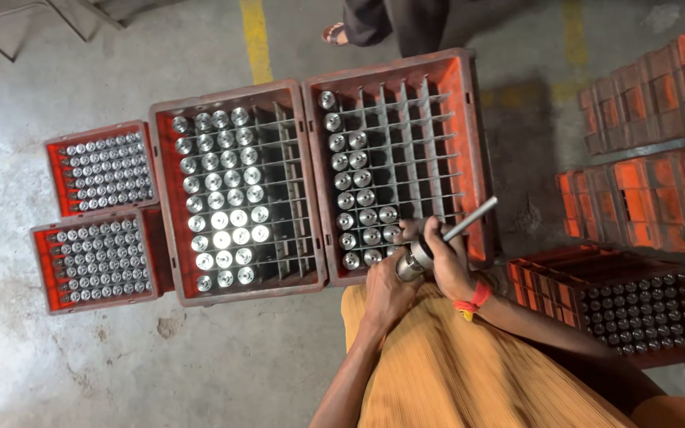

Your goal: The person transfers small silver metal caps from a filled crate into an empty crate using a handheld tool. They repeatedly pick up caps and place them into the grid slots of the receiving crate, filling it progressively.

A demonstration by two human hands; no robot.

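Head view: both hands on one steel part

Right hand (447,257) fingers closed round a thin grey metal rod (469,219). Left hand (386,289) grips a shiny cylindrical steel part (414,261) against it, over the near edge of the right orange divider crate (473,150).

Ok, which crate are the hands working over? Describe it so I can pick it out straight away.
Start from the two big red crates side by side in the middle of the floor; it is the right crate, nearest the hands. The left hand and right hand hold a metal part with a rod at its near edge. Unlike the left crate, only its left columns hold parts.
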